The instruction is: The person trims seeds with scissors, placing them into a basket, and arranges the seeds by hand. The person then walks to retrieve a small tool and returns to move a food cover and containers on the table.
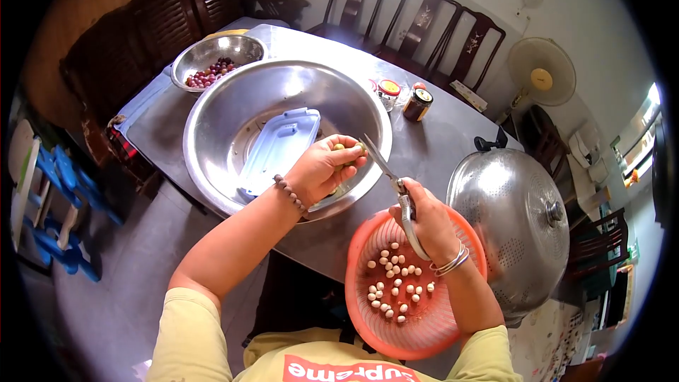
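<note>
My left hand, with a beaded bracelet at the wrist, is closed on small greenish round seeds that look like unpeeled lotus seeds; how many is hidden by the fingers. My right hand grips metal scissors by the handles, their blades pointing up and left, with the tips beside the seed at my left fingertips. Beneath my right hand sits an orange plastic colander with several pale, peeled seeds in it. A large steel basin stands behind my left hand, holding a pale blue plastic lid or tray.
A smaller steel bowl of reddish grapes or similar fruit stands at the back left. Jars are on the grey table beyond the basin. To the right is a large perforated steel lid or pot. Wooden chairs line the wall.
</note>
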`<state>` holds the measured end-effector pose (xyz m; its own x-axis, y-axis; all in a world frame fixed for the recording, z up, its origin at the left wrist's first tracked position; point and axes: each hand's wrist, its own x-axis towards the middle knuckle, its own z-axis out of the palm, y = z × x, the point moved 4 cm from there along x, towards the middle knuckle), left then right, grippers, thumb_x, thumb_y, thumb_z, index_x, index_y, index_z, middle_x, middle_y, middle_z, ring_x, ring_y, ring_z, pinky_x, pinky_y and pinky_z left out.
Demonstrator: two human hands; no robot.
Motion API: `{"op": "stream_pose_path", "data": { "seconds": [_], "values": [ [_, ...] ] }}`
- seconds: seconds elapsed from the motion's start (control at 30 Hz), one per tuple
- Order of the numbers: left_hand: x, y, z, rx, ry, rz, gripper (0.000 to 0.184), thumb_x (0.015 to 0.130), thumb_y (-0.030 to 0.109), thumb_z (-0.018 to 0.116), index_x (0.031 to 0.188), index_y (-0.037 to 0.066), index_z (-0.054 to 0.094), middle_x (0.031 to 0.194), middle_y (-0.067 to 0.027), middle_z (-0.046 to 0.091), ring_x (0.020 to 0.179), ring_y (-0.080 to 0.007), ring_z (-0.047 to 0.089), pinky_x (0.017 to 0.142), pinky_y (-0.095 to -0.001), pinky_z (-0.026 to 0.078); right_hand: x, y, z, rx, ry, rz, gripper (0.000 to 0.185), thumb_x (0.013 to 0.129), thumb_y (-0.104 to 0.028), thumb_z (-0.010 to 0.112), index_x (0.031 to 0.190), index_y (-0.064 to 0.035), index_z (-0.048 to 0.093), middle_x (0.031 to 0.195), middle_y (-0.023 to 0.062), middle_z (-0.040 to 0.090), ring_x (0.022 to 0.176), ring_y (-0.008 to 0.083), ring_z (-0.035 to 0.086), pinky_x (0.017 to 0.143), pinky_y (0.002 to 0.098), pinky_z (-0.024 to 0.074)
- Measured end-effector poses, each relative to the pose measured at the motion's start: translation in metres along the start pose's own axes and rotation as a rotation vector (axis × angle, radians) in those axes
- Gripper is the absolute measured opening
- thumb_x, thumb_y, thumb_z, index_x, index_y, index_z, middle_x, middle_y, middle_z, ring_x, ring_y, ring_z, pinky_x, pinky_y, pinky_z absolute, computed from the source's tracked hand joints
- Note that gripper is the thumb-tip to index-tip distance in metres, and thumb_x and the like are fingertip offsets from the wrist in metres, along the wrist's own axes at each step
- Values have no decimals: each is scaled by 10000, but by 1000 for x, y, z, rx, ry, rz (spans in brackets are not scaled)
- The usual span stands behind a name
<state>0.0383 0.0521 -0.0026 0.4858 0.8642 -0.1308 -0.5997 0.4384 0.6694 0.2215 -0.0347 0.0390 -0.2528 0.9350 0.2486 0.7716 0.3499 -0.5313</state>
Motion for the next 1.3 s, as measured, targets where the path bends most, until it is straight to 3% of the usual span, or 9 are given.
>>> {"op": "stream_pose_path", "data": {
  "seconds": [0.3, 0.6, 0.93, 1.1, 1.3],
  "values": [
    [-3, 2, 4, -18, 1, 33, 137, 832, -9, 599, 968, 6, 585, 869, -79, 621, 777, -151, 626, 624, -200, 525, 1, -2, 3, -52, 9, -23, 457, 803, -184, 631, 1186, -19, 443, 879, 214, 556, 765, 367, 574, 680, 424, 460],
    [-3, 1, 1, -31, 14, 83, 137, 819, -26, 606, 955, -31, 591, 821, -108, 612, 666, -145, 572, 595, -216, 489, -1, -6, 9, -36, 17, -22, 402, 815, -149, 606, 1167, -4, 476, 878, 236, 564, 789, 389, 576, 684, 426, 466],
    [0, 1, -4, -49, -32, 63, 140, 833, 2, 605, 971, -13, 593, 859, -101, 624, 732, -146, 601, 616, -211, 500, -1, -2, 11, 82, -25, 17, 421, 796, -150, 644, 1149, 7, 478, 803, 225, 587, 748, 376, 591, 667, 404, 470],
    [-4, 2, 1, -75, -23, 58, 135, 847, 11, 590, 981, 5, 594, 898, -93, 631, 783, -144, 618, 649, -206, 517, -1, -8, 7, 208, -98, 141, 465, 769, -160, 690, 1144, 19, 481, 811, 211, 590, 719, 345, 591, 659, 359, 465],
    [-3, 4, 1, -135, -79, 49, 155, 846, 1, 584, 1001, 14, 580, 910, -87, 634, 810, -153, 629, 655, -203, 522, -1, 2, 10, 106, 14, 11, 486, 783, -213, 680, 1162, 4, 466, 885, 210, 572, 791, 352, 573, 702, 378, 457]
  ]
}}
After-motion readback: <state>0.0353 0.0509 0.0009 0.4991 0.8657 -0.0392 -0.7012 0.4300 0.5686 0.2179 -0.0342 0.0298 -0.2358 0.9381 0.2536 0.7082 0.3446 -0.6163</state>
